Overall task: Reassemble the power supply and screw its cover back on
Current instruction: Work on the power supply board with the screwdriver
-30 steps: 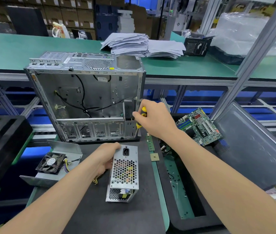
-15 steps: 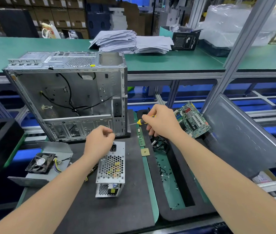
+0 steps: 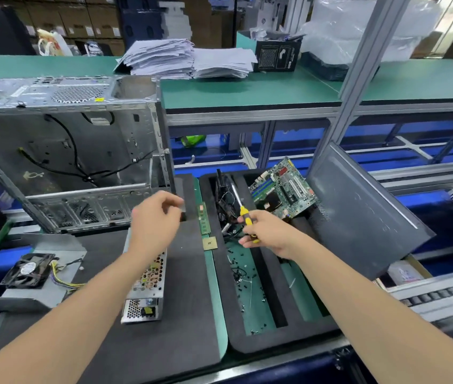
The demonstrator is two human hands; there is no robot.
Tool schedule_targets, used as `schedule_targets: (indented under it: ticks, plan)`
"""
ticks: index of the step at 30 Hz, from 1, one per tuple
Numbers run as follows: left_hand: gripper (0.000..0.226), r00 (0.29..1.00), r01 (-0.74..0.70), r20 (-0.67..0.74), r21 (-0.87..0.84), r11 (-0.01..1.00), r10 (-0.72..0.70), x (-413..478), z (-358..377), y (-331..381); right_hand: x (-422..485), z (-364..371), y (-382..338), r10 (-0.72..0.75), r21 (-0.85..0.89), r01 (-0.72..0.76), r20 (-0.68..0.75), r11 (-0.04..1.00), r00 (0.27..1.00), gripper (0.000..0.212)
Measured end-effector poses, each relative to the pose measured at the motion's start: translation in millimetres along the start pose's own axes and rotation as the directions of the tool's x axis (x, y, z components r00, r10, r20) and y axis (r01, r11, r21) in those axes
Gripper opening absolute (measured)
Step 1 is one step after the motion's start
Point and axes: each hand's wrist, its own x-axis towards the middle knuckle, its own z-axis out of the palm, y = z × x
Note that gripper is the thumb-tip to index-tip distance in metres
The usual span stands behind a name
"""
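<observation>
While right hand point(image 3: 266, 234) grips screwdriver point(image 3: 244, 214), left hand point(image 3: 154, 220) hovers over power supply point(image 3: 147, 286).

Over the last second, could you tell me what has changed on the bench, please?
The left hand came off the power supply and rose toward the case. The right hand carried the screwdriver from the case edge to above the foam tray, still gripping it. The power supply, fan and motherboard stayed put.
</observation>
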Motion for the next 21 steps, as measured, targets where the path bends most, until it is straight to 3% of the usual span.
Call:
schedule_targets:
  ticks: [4,8,11,17,19,21]
  plan:
    - [0.032,0.975,0.218,-0.068,0.065,0.974,-0.214,18,-49,-48,8,32,-14,-0.029,-0.154,0.039,0.068,0.987,0.997,0.011]
    - [0.038,0.907,0.350,0.159,0.227,0.909,-0.389,8,-72,-106,19,88,-46,-0.214,-0.414,0.242,0.113,0.878,0.970,0.035]
    - [0.043,0.853,0.244,0.334,0.423,0.873,-0.401,-8,-75,-138,22,143,-70,-0.350,-0.566,0.319,0.057,0.760,0.935,0.052]
    - [0.048,0.793,-0.076,0.539,0.551,0.831,-0.285,-20,-60,-173,24,220,-82,-0.330,-0.821,0.210,0.028,0.530,0.943,0.094]
    - [0.042,0.812,-0.137,0.522,0.607,0.783,-0.262,-18,-53,-181,28,223,-81,-0.275,-0.846,0.175,0.035,0.504,0.961,0.095]
    - [0.041,0.830,-0.163,0.501,0.639,0.752,-0.246,-14,-47,-186,32,216,-81,-0.207,-0.823,0.159,0.052,0.545,0.977,0.092]
